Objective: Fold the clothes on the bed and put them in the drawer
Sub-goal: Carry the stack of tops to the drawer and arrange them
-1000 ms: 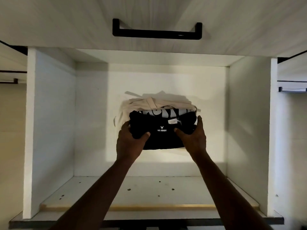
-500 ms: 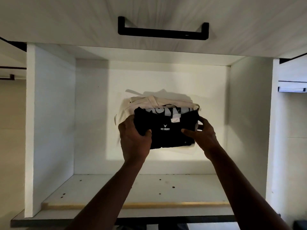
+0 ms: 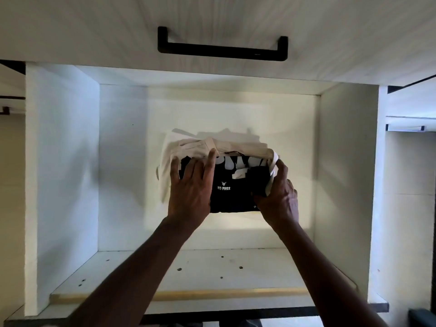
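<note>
Left hand (image 3: 191,192) spread flat on folded black NO FUSS shirt (image 3: 232,197), right hand (image 3: 279,199) gripping cream garment (image 3: 238,147) underneath it

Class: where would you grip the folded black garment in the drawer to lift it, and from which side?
Probably its two short ends, from left and right. The black garment lies as a flat, wide bundle on the cream garment, so end grips should keep the folds together. The right hand grips its right end; the left hand lies flat on top.
</note>
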### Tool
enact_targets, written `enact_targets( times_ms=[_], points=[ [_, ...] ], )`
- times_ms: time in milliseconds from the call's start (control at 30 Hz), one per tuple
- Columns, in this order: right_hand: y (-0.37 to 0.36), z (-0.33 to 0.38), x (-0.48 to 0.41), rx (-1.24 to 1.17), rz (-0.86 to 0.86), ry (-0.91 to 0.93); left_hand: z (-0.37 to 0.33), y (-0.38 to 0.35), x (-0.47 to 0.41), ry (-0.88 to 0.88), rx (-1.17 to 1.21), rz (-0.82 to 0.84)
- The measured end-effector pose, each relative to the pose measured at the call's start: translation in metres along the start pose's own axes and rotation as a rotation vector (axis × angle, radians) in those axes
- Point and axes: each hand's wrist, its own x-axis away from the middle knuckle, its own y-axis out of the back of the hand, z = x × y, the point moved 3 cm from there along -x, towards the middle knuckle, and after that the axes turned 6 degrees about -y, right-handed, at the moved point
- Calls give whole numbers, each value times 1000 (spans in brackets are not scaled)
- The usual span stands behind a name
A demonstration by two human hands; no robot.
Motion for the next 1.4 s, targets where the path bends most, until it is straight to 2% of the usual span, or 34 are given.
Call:
enact_targets(
  times_ms=[133,233,367,433,600,700,900,1000,1100,1167,1300,1400],
  points=[
    [1,-1,-8,124,39,-68,5,-4,-16,-147,-139,85],
    [0,-1,-16,190,83,-74,9,-1,-22,-262,-58,36],
    [-2,-4,-25,267,120,-68,22,-1,-29,-102,-25,154],
    [1,-4,-30,258,143,-51,21,0,-33,-92,-59,188],
    [14,2,-36,104,195,132,12,12,-24,-292,-6,-20],
    [20,-1,-38,143,190,198,13,18,-10,-360,42,-123],
    [25,-1,-32,317,-29,378,9,23,5,-433,-26,-336],
    [29,3,-26,188,41,437,16,25,10,-393,62,-383],
    [43,15,-15,10,143,319,28,25,20,-325,355,-289],
    [55,29,-7,-131,230,192,37,38,28,-205,575,-235],
    [67,62,-4,-545,477,54,60,75,36,38,880,-324],
    [44,82,3,-805,601,-156,89,87,42,359,1093,-243]
  ],
)
